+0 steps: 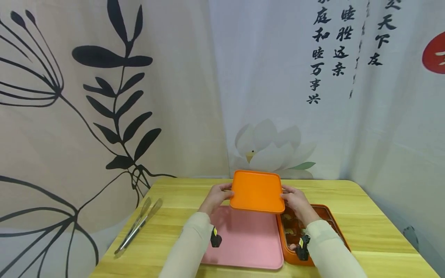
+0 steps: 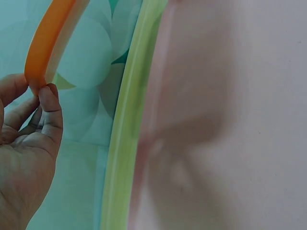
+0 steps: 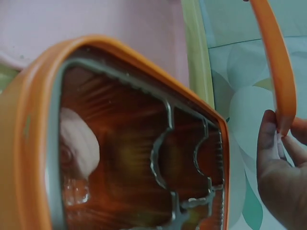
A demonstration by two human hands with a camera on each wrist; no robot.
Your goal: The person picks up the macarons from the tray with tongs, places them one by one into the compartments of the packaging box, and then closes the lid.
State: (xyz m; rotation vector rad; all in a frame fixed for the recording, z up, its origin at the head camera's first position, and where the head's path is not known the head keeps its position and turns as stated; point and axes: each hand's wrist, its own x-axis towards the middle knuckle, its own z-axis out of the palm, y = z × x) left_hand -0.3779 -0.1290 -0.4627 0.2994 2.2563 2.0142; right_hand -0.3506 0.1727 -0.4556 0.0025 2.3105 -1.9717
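Note:
Both hands hold an orange rectangular lid [image 1: 257, 192] in the air, above the far part of a pink tray [image 1: 243, 239]. My left hand [image 1: 216, 197] pinches its left edge between thumb and fingers; the left wrist view shows this grip at the lid's corner [image 2: 41, 57]. On the opposite side, my right hand [image 1: 296, 200] grips the right edge. Beneath the right forearm stands an uncovered orange box [image 1: 286, 247]. Inside it, the right wrist view shows a clear plastic divider [image 3: 158, 167] and a pale rounded item [image 3: 81, 143] whose kind I cannot tell.
Metal tongs [image 1: 139, 226] lie at the left of the wooden table [image 1: 379, 224]. The box stands against or very near the tray's right side. Behind the table's far edge hangs a printed curtain [image 1: 187, 96].

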